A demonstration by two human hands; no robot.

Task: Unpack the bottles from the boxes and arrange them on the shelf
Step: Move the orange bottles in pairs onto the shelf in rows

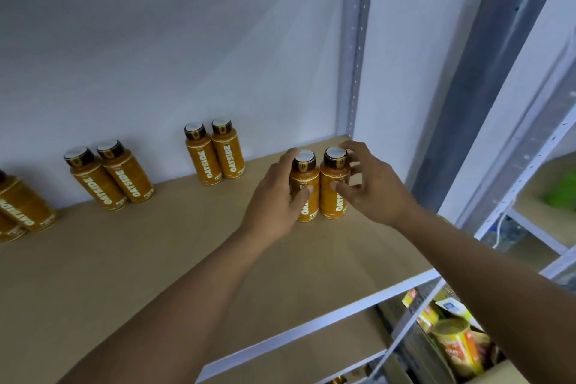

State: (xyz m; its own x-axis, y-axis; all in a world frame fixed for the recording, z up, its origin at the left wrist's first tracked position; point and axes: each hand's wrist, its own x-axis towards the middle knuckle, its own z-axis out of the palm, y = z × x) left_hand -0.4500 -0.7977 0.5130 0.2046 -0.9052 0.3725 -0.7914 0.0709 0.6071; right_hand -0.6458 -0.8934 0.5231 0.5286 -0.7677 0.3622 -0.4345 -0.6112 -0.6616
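Where a wide brown shelf board [156, 274] runs along a white wall [156, 40], orange Oatside bottles stand against the wall in twos: a far-left pair [21, 206] cut off by the edge of view, a left pair [109, 178] and a middle pair [215, 154]. A grey perforated metal upright [355, 56] closes the shelf's right end. Below the shelf's white front rail [327, 321], at lower right, an open cardboard box [486, 374] holds a yellow canister [458, 340] and other packets. Two bare arms reach in from below. The left hand [274, 206] grips the left-hand bottle [311, 206], thumb across the label and fingers round its far side. The right hand [374, 187] holds the right-hand bottle [332, 209] more loosely, thumb on the front and fingertips curled near the top. Both bottles stand upright and touching on the board, forward of the row, near the right end. The likeliest trouble, as I judge it, is a topple. These are tall, narrow bottles held high, so pushing them back towards the wall could tip one. The looser right hand could also drag its bottle over on letting go. A falling bottle could knock its partner or roll off the front rail. Smallest of all, the white-topped brown caps [304, 157] sit level.
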